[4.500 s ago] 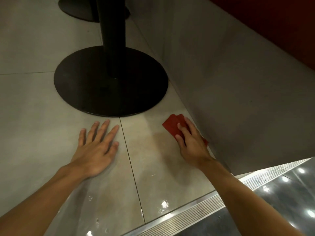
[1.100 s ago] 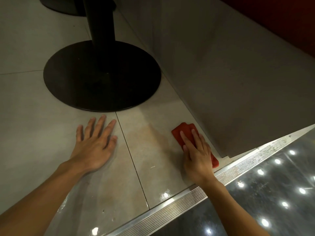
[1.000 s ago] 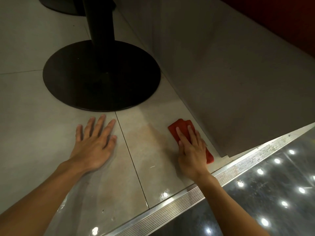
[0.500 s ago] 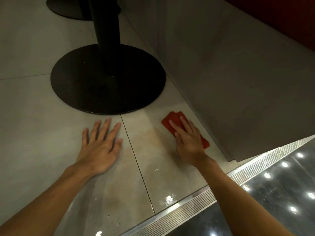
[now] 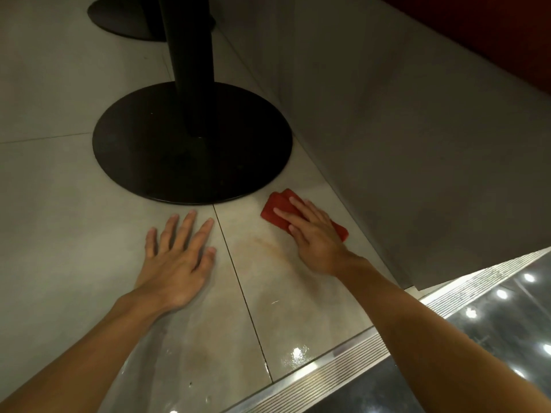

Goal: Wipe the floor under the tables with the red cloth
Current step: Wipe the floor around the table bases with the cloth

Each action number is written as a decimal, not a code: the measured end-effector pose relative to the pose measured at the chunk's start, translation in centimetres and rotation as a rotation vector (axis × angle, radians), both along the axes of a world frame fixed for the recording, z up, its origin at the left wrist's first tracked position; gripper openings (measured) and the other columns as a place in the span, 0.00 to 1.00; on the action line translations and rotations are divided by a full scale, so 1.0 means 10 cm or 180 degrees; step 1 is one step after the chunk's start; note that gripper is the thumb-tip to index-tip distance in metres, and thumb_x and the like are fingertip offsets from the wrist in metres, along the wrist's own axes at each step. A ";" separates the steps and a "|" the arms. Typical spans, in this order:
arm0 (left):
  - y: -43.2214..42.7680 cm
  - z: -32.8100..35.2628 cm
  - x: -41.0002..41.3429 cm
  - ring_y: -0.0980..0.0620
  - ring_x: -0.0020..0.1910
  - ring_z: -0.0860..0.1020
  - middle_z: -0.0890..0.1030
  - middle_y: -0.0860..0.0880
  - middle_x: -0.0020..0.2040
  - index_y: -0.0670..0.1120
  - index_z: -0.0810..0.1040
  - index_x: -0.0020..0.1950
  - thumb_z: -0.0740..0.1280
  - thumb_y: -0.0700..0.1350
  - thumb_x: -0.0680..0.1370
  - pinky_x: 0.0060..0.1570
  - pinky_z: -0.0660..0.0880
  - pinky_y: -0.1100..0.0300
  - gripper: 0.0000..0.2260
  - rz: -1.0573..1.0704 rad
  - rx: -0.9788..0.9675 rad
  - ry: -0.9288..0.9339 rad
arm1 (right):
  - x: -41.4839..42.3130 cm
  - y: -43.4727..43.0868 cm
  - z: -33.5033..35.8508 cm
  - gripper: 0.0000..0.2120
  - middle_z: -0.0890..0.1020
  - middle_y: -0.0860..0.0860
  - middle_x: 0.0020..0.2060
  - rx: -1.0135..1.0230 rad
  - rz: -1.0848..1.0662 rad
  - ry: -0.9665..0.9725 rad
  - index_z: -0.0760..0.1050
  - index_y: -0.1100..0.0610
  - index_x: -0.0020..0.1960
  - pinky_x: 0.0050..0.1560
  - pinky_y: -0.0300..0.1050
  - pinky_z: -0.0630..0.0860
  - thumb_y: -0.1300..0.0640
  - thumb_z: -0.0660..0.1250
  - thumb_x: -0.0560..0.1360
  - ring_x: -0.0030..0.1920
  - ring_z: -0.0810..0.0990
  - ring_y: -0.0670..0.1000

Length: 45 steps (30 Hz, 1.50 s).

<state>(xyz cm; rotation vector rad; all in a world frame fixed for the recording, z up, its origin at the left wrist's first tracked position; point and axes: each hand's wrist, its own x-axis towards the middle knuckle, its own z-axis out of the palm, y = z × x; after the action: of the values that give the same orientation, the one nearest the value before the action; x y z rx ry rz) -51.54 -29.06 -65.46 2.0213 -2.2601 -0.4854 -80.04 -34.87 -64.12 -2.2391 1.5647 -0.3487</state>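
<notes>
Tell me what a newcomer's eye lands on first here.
The red cloth stands out most, bright against the pale floor near the wall, with the right hand pressing flat on it. Just beyond it sits the big black round table base, and the left hand rests spread on the tiles in front of that base.

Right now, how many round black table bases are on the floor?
2. The near base lies just beyond the left hand, near the red cloth. The far base sits at the top edge, cropped. More may be out of frame.
</notes>
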 end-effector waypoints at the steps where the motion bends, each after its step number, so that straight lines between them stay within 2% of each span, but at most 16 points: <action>1: 0.00 0.00 0.00 0.54 0.74 0.28 0.30 0.58 0.76 0.65 0.32 0.74 0.31 0.67 0.74 0.72 0.29 0.49 0.28 -0.0001 0.0012 -0.0019 | 0.06 -0.02 0.00 0.21 0.53 0.45 0.78 0.0022 -0.0044 0.0018 0.60 0.38 0.75 0.77 0.54 0.46 0.54 0.52 0.84 0.78 0.47 0.50; 5: 0.00 0.01 0.00 0.54 0.74 0.27 0.30 0.58 0.76 0.66 0.31 0.73 0.31 0.67 0.74 0.72 0.29 0.48 0.28 -0.0014 0.0048 -0.0008 | 0.33 0.00 0.02 0.21 0.54 0.45 0.78 0.0032 0.0183 -0.0056 0.62 0.39 0.74 0.77 0.53 0.43 0.55 0.53 0.83 0.78 0.46 0.50; 10: 0.00 0.02 -0.02 0.53 0.74 0.28 0.31 0.57 0.77 0.65 0.31 0.74 0.31 0.67 0.74 0.73 0.31 0.46 0.28 0.0035 0.0058 -0.0076 | 0.30 0.11 0.02 0.20 0.56 0.44 0.78 0.0038 0.0699 -0.0105 0.64 0.40 0.73 0.72 0.39 0.35 0.53 0.54 0.83 0.78 0.46 0.46; 17: 0.00 0.02 -0.01 0.52 0.74 0.28 0.30 0.56 0.77 0.64 0.31 0.75 0.31 0.67 0.75 0.73 0.31 0.45 0.29 -0.0033 0.0048 -0.0037 | 0.26 -0.07 -0.01 0.21 0.59 0.46 0.77 -0.0087 0.0417 -0.0131 0.66 0.41 0.72 0.77 0.53 0.47 0.57 0.56 0.82 0.78 0.51 0.50; 22: 0.00 0.02 0.00 0.53 0.74 0.28 0.31 0.56 0.77 0.64 0.32 0.75 0.32 0.66 0.75 0.73 0.31 0.45 0.29 -0.0001 0.0060 -0.0033 | 0.37 0.03 -0.01 0.21 0.58 0.44 0.77 -0.0012 0.0675 -0.0142 0.67 0.40 0.72 0.76 0.47 0.43 0.57 0.57 0.82 0.78 0.48 0.48; 26: 0.00 0.03 -0.01 0.52 0.74 0.28 0.30 0.56 0.77 0.63 0.32 0.75 0.32 0.66 0.75 0.73 0.31 0.45 0.29 0.0002 0.0071 -0.0042 | 0.13 0.05 -0.04 0.19 0.61 0.45 0.77 -0.0100 0.1124 -0.0143 0.67 0.40 0.72 0.77 0.53 0.52 0.53 0.56 0.82 0.78 0.52 0.48; 30: 0.01 0.03 -0.01 0.53 0.74 0.28 0.31 0.56 0.77 0.63 0.33 0.76 0.32 0.67 0.74 0.73 0.31 0.45 0.29 -0.0003 0.0052 -0.0010 | 0.04 -0.10 -0.02 0.20 0.63 0.45 0.76 -0.0121 0.0979 -0.0206 0.69 0.41 0.70 0.74 0.60 0.58 0.56 0.58 0.81 0.77 0.56 0.50; 33: 0.01 0.03 -0.02 0.53 0.74 0.28 0.31 0.56 0.77 0.63 0.33 0.75 0.32 0.66 0.75 0.73 0.31 0.46 0.29 0.0004 0.0053 -0.0046 | 0.18 -0.08 0.00 0.21 0.63 0.46 0.76 -0.0123 0.0961 -0.0172 0.70 0.41 0.70 0.75 0.59 0.55 0.60 0.60 0.80 0.77 0.55 0.51; 36: 0.00 0.04 -0.03 0.52 0.74 0.29 0.31 0.56 0.77 0.63 0.33 0.75 0.32 0.67 0.74 0.73 0.31 0.45 0.29 0.0020 0.0053 -0.0051 | 0.29 0.02 -0.02 0.20 0.64 0.47 0.75 -0.0188 0.1288 -0.0072 0.71 0.42 0.70 0.76 0.53 0.53 0.59 0.61 0.81 0.77 0.55 0.51; 39: 0.01 0.05 -0.03 0.52 0.74 0.28 0.31 0.56 0.77 0.63 0.33 0.75 0.34 0.66 0.76 0.73 0.31 0.46 0.28 0.0028 0.0095 -0.0083 | 0.16 0.08 -0.03 0.18 0.64 0.46 0.75 -0.0188 0.1422 -0.0145 0.71 0.43 0.69 0.76 0.53 0.54 0.57 0.59 0.82 0.77 0.55 0.50; 43: 0.01 0.05 -0.01 0.53 0.74 0.28 0.31 0.56 0.77 0.63 0.34 0.76 0.37 0.64 0.80 0.73 0.30 0.47 0.26 -0.0006 0.0056 0.0005 | -0.18 0.10 -0.04 0.18 0.64 0.45 0.75 -0.0204 0.1110 -0.0269 0.70 0.41 0.70 0.76 0.56 0.55 0.52 0.54 0.82 0.77 0.55 0.48; 45: 0.01 0.03 0.00 0.52 0.74 0.28 0.31 0.56 0.77 0.63 0.33 0.76 0.37 0.63 0.80 0.73 0.30 0.46 0.25 -0.0032 0.0039 -0.0034 | -0.23 0.05 -0.06 0.20 0.63 0.44 0.76 -0.0198 0.0821 -0.0261 0.69 0.39 0.70 0.75 0.59 0.57 0.54 0.55 0.81 0.77 0.56 0.48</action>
<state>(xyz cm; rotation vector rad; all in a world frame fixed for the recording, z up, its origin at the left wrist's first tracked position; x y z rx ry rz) -51.56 -29.00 -65.19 2.0238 -2.2802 -0.4916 -82.37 -34.40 -64.67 -2.4056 1.2209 -0.4131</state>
